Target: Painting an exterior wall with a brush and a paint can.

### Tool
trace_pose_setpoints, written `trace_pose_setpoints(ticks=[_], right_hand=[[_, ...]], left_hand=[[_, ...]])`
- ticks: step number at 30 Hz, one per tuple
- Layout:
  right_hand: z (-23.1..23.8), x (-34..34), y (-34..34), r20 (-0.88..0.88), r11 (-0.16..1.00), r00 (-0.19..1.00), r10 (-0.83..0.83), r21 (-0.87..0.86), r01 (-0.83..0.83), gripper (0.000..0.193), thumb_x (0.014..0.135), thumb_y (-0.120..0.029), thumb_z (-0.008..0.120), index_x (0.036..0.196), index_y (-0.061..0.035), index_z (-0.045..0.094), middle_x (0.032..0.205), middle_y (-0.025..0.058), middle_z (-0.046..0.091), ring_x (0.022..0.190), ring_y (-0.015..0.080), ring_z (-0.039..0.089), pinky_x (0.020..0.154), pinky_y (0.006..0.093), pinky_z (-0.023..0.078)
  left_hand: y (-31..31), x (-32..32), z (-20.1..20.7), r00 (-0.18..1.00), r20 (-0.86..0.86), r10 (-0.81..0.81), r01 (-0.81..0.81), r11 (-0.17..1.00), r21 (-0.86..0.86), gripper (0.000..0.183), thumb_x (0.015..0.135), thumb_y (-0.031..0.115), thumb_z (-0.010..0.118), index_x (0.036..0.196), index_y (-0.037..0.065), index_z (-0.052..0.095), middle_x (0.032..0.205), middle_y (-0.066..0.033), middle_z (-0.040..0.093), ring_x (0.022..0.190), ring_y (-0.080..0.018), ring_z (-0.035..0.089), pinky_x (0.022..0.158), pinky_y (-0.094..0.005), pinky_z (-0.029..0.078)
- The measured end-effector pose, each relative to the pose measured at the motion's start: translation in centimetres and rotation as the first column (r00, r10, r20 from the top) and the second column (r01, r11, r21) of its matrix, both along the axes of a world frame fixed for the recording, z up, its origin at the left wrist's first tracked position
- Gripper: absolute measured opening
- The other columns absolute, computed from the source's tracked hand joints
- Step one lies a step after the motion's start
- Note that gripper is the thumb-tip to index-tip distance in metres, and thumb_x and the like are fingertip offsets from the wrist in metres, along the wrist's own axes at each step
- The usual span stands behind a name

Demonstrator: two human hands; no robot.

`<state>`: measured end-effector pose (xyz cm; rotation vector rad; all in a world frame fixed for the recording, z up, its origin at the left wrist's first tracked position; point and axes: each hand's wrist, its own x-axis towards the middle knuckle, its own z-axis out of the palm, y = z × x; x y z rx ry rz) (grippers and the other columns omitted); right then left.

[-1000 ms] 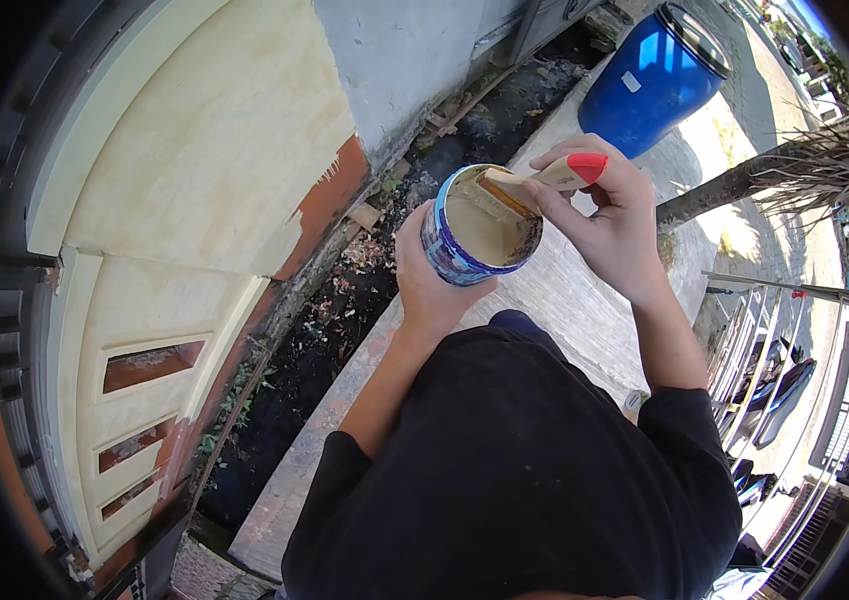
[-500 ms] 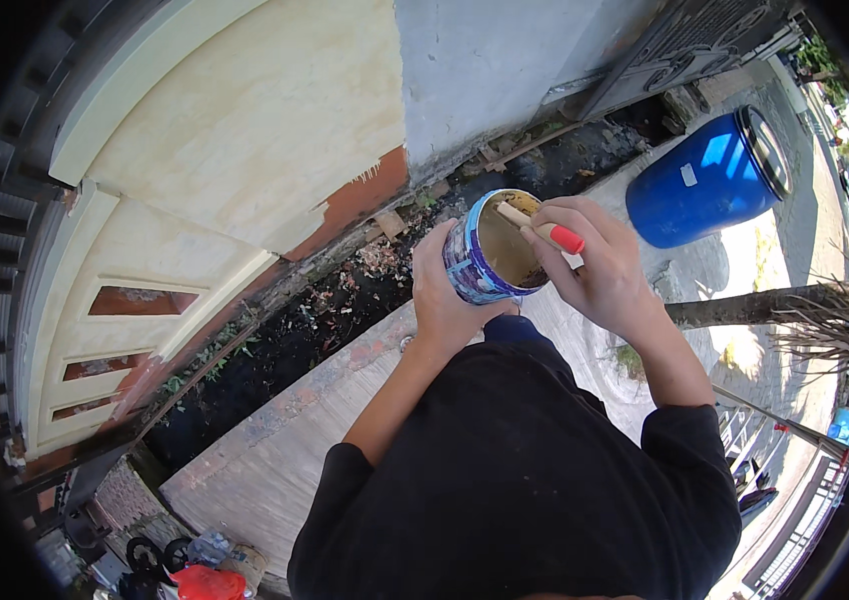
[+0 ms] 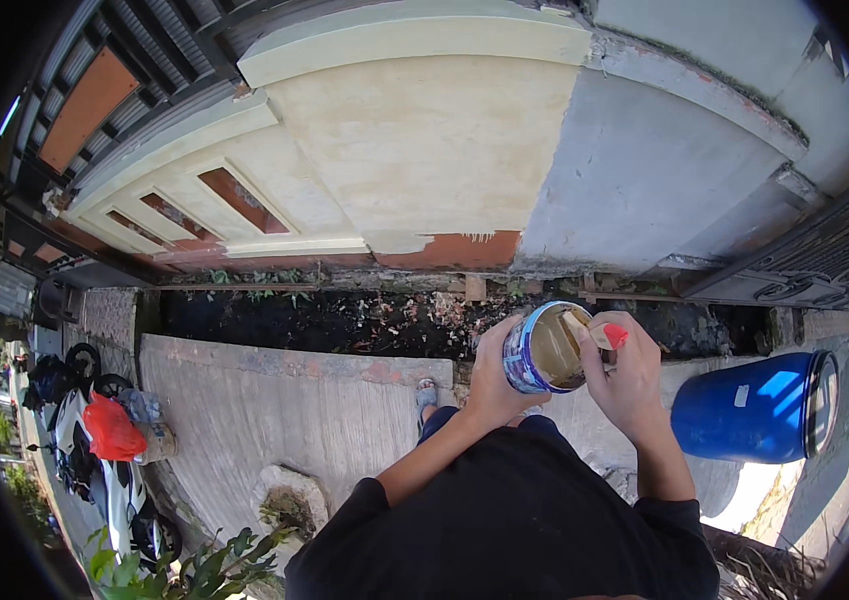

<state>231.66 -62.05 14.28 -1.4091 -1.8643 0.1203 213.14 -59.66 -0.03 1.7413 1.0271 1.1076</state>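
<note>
Looking straight down here and I've got a paint can (image 3: 542, 348) up in front of my chest, left hand (image 3: 494, 378) wrapped around its side and gripping it tight, tipped a bit so the open top faces toward my right. The can has a blue patterned outside and the inside is coated in cream-coloured paint. My right hand (image 3: 627, 372) is clenched around a paintbrush (image 3: 595, 334) with a red-tipped handle, and the bristle end sits inside the mouth of the can, touching the inner wall as far as I can tell. Both arms are in black sleeves. Below the can there's a concrete slab (image 3: 275, 420) I'm standing on, with one foot in a sandal (image 3: 427, 394) just peeking out near its edge. Past that edge runs a dark ditch (image 3: 345, 320) full of leaves and debris, and on the far side is the wall (image 3: 425, 160), mostly cream with a strip of bare orange-red along the bottom and a grey unpainted section off to the right. A big blue barrel (image 3: 750, 408) lies on its side just right of my right arm. Far left there's a parked motorbike (image 3: 110, 470) with a red bag (image 3: 111, 428) on it, well away from me.
</note>
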Motion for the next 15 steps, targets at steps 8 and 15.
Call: trace_pose_setpoints(ticks=[8, 15], right_hand=[[-0.1, -7.6, 1.5, -0.036, 0.996, 0.997, 0.072, -0.050, -0.074, 0.011, 0.098, 0.000, 0.074, 0.103, 0.0021, 0.065, 0.090, 0.0161, 0.071, 0.074, 0.0325, 0.071, 0.068, 0.0406, 0.055], [0.0, -12.6, 3.4, 0.045, 0.982, 0.982, 0.186, -0.044, -0.184, 0.011, 0.097, 0.001, 0.074, 0.103, 0.0023, 0.065, 0.091, 0.0149, 0.070, 0.071, 0.0279, 0.070, 0.062, 0.0372, 0.054]], left_hand=[[-0.2, -7.2, 0.4, 0.996, 0.049, 0.070, -0.073, 0.994, 0.079, 0.119, 0.054, 0.017, 0.102, 0.156, 0.005, 0.042, 0.148, -0.0217, 0.055, 0.139, -0.0453, 0.051, 0.118, -0.0524, 0.043], [-0.3, -12.3, 0.6, 0.979, 0.032, 0.202, -0.204, 0.977, 0.055, 0.118, 0.056, 0.018, 0.104, 0.155, 0.006, 0.042, 0.147, -0.0216, 0.053, 0.138, -0.0429, 0.053, 0.118, -0.0502, 0.044]])
